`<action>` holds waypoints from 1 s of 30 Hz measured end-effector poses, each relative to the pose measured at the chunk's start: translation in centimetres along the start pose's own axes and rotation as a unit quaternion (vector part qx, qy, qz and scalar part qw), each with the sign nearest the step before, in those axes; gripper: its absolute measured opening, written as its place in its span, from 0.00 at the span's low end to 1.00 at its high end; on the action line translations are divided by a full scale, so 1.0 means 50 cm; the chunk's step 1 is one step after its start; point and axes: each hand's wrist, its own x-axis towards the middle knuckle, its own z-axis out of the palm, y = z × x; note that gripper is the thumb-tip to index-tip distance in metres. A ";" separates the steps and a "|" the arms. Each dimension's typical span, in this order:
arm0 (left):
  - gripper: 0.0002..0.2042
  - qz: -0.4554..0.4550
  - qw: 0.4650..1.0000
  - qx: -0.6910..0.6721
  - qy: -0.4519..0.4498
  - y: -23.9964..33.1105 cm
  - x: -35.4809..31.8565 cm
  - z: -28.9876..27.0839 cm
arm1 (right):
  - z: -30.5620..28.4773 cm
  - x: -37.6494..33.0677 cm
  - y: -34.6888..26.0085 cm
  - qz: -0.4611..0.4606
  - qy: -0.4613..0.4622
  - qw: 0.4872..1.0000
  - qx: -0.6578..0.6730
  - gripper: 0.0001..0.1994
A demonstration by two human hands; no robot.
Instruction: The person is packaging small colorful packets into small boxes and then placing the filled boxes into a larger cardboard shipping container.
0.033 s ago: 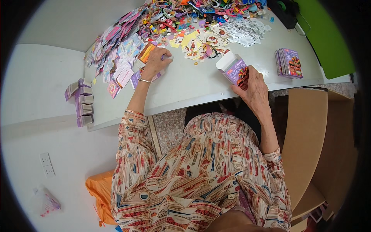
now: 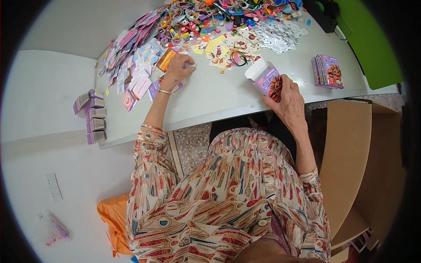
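Observation:
My right hand [image 2: 287, 103] grips a small purple carton [image 2: 268, 83] with cartoon characters on its front. The carton tilts above the table's front part, its white top flap standing open toward the far side. On the left, my left hand [image 2: 176, 70] has its fingers curled together over the table. Something small and pale shows at its fingertips, too little of it to name. Under and beside that hand lie an orange card [image 2: 166, 59] and purple printed cards [image 2: 153, 90], partly covered by the hand and wrist.
Across the back lies a heap of colourful small trinkets [image 2: 188, 26]. Printed cards [image 2: 141, 83] pile up at left; yellow-white stickers [image 2: 217, 48] and white slips [image 2: 280, 35] lie centrally. Closed purple cartons [image 2: 331, 72] stand right, purple-edged packs [image 2: 96, 114] left. A cardboard box [image 2: 346, 162] sits below right.

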 end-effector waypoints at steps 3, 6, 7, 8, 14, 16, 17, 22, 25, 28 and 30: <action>0.11 0.004 1.000 0.019 -0.011 -0.001 0.001 0.000 | 0.002 0.001 0.000 0.000 -0.005 1.000 0.002 0.35; 0.11 -0.002 0.998 0.055 -0.021 -0.007 -0.002 0.009 | 0.001 0.003 -0.007 -0.004 -0.016 1.000 0.005 0.35; 0.11 -0.006 0.997 0.077 -0.027 -0.008 -0.003 0.012 | 0.000 0.004 -0.011 -0.005 -0.023 1.000 0.009 0.35; 0.11 -0.006 0.997 0.077 -0.027 -0.009 -0.006 0.015 | 0.002 0.004 -0.013 -0.006 -0.023 1.000 0.009 0.35; 0.10 0.009 1.000 0.007 -0.003 0.013 -0.003 -0.002 | 0.008 0.007 -0.020 -0.018 -0.034 0.999 0.005 0.37; 0.10 0.010 1.000 0.005 -0.014 0.013 -0.003 -0.006 | 0.012 0.005 -0.022 -0.021 -0.032 0.999 0.004 0.36; 0.10 0.010 1.000 0.006 -0.013 0.015 -0.004 -0.006 | 0.012 0.005 -0.024 -0.022 -0.031 0.999 0.005 0.36; 0.10 0.022 0.999 0.027 -0.002 0.002 -0.008 0.005 | 0.010 0.004 -0.028 -0.019 -0.047 0.999 0.003 0.36; 0.09 0.062 0.997 0.040 0.000 -0.003 -0.014 0.013 | 0.010 0.003 -0.030 -0.012 -0.051 0.999 0.003 0.36; 0.10 0.031 0.999 -0.002 0.043 0.009 -0.019 0.021 | 0.013 0.004 -0.027 -0.012 -0.050 0.999 0.003 0.35; 0.11 0.038 0.998 0.006 0.043 0.012 -0.015 0.011 | 0.014 0.006 -0.026 -0.013 -0.049 0.999 0.002 0.35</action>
